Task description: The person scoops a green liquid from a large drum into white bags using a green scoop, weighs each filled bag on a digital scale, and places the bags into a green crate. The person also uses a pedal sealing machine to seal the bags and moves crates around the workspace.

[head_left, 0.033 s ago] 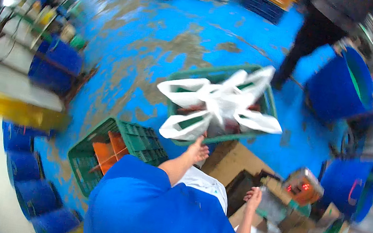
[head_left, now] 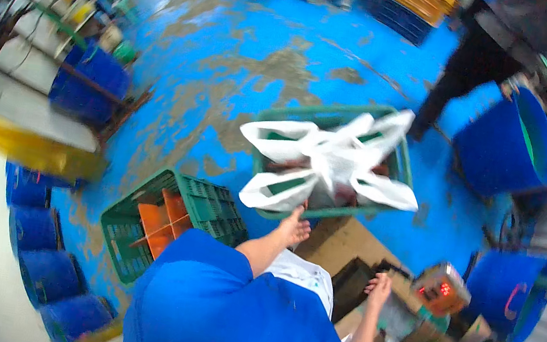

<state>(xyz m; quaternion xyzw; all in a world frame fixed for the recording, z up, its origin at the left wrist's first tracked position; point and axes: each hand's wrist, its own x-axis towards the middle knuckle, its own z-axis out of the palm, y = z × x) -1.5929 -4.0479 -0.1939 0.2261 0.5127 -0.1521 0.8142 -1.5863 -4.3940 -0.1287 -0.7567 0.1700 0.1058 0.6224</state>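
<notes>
A green plastic crate is in front of me, holding white plastic bags with loop handles spread over its top. Dark reddish contents show under the bags. My left hand is at the crate's near rim, fingers stretched toward it; whether they touch it I cannot tell. Farther right, my right hand hovers above brown cardboard, left of a boxy scale with a red lit display. Its fingers are loosely bent and apart, with nothing visible in them.
A second green crate with orange dividers stands tilted on my left. Blue barrels line both sides. At the far right a person in dark clothes stands by a barrel. Stacked orange and navy crates are at the back.
The whole view has shifted slightly, so the crate and floor appear lower. Against the scale, my right hand is a little farther forward. My left hand stays by the crate rim.
</notes>
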